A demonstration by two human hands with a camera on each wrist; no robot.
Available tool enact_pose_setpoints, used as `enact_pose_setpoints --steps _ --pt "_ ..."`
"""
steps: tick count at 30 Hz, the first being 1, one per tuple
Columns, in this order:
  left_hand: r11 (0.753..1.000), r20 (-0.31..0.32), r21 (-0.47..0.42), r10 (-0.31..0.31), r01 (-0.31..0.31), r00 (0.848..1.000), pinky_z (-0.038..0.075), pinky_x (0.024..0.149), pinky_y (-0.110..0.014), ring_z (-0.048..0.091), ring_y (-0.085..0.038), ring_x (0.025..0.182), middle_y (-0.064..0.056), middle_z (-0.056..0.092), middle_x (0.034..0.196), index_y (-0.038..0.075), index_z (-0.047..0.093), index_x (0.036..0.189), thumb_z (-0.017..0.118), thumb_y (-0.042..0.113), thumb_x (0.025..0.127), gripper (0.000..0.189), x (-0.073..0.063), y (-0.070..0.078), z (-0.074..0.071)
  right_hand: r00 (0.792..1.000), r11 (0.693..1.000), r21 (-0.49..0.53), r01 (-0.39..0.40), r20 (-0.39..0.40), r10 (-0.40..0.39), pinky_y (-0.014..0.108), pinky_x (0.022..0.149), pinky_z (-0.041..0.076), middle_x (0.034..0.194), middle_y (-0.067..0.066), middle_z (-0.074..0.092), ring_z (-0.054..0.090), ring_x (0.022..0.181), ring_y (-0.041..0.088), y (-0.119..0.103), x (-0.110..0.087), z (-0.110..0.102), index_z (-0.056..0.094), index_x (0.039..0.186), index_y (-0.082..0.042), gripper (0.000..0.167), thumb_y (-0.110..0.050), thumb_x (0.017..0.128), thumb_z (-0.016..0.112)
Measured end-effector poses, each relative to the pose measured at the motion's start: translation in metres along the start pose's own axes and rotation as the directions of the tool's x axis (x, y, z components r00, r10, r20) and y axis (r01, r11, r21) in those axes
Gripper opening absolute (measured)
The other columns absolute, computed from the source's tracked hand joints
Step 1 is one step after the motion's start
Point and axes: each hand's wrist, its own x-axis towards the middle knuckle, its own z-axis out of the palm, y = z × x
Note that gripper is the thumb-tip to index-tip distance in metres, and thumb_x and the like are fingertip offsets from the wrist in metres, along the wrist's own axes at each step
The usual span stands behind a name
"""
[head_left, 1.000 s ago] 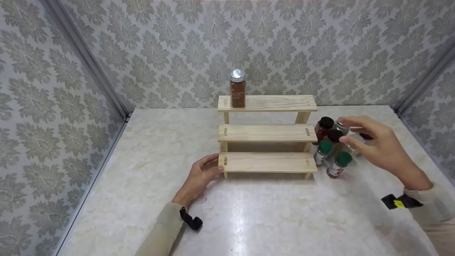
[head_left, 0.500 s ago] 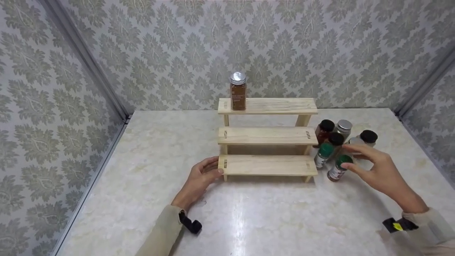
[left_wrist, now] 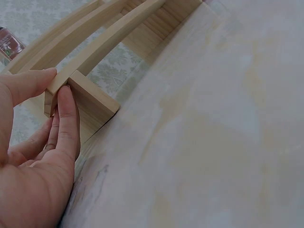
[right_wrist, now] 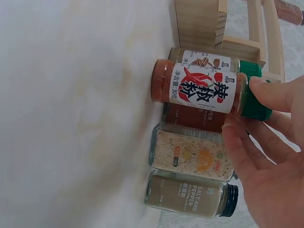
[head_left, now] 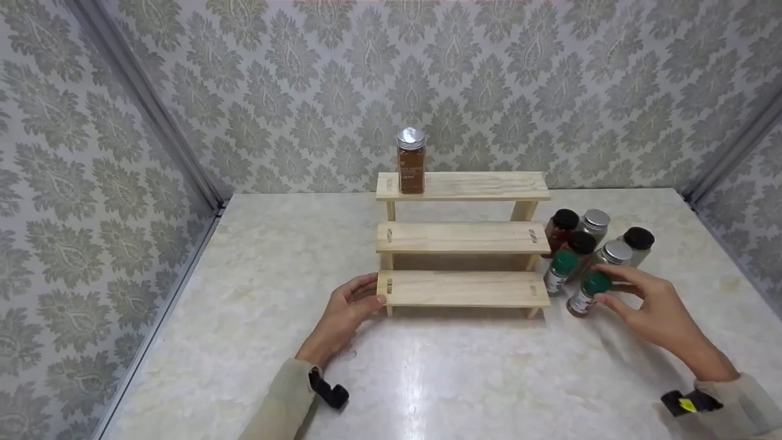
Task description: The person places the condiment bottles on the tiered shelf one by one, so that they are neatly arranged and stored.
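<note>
A three-tier wooden spice rack (head_left: 464, 288) stands on the table. My left hand (head_left: 342, 315) pinches the left end of its lowest step; in the left wrist view the thumb lies on the board's upper side, the fingers beneath. To the rack's right, my right hand (head_left: 663, 308) holds a small chili powder jar (right_wrist: 204, 88) by its green cap (right_wrist: 256, 97), thumb on one side and fingers on the other. The jar stands slightly tilted in view, its base at the table. On the top step's left sits a red-brown spice jar (head_left: 412, 168) with a silver lid.
Close behind the chili jar cluster several spice jars: another green-capped jar (head_left: 561, 269), a salt and pepper jar (right_wrist: 185, 194) with black lid, a silver-lidded jar of pale grains (right_wrist: 192, 154) and dark-lidded ones (head_left: 562, 226). Patterned walls (head_left: 305, 91) enclose the table.
My right hand has come down and toward me from above the rear jars to the front green-capped jar, and now grips its cap. The left hand keeps its hold on the rack.
</note>
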Motion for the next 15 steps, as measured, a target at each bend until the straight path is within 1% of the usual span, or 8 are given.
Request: enact_pose_setpoints --steps 6,10,12,15 --pt "1.0 -0.003 -0.001 -0.004 0.004 1.0 0.059 0.102 -0.037 0.061 -0.03 0.135 -0.019 0.059 0.151 0.003 0.051 0.156 0.076 0.016 0.099 0.063 0.0 -0.0004 0.0029 0.999 0.999 0.029 -0.035 -0.011 0.035 0.001 0.093 0.047 0.13 0.027 0.069 0.052 0.114 -0.023 0.0004 -0.0041 0.0004 0.065 0.142 0.002 0.06 0.015 0.086 0.08" --pt "1.0 -0.007 0.01 -0.001 0.001 1.0 0.058 0.102 -0.037 0.06 -0.029 0.135 -0.018 0.06 0.151 0.004 0.052 0.155 0.076 0.016 0.099 0.062 -0.0007 0.0001 0.0028 0.999 0.999 0.033 -0.029 -0.037 0.031 0.001 0.092 0.048 0.128 0.025 0.07 0.055 0.112 -0.021 -0.0026 -0.0014 -0.0002 0.066 0.14 0.002 0.057 0.014 0.086 0.08" --pt "1.0 -0.008 0.007 -0.001 0.001 1.0 0.059 0.101 -0.037 0.06 -0.029 0.135 -0.018 0.06 0.151 0.004 0.052 0.155 0.076 0.016 0.099 0.063 -0.0016 0.0002 0.0021 0.998 0.999 0.029 -0.019 -0.053 0.02 0.001 0.092 0.048 0.128 0.019 0.071 0.056 0.111 -0.02 -0.0049 0.0008 -0.0009 0.067 0.139 0.002 0.056 0.014 0.086 0.081" --pt "1.0 -0.007 0.004 0.005 -0.005 1.0 0.058 0.102 -0.037 0.06 -0.029 0.136 -0.018 0.06 0.151 0.004 0.052 0.155 0.077 0.016 0.099 0.063 -0.0022 -0.0002 0.0005 0.997 0.999 0.034 -0.004 -0.081 0.006 0.002 0.092 0.048 0.129 -0.002 0.07 0.058 0.111 -0.018 -0.0084 0.0048 -0.0021 0.067 0.139 0.002 0.057 0.014 0.085 0.082"
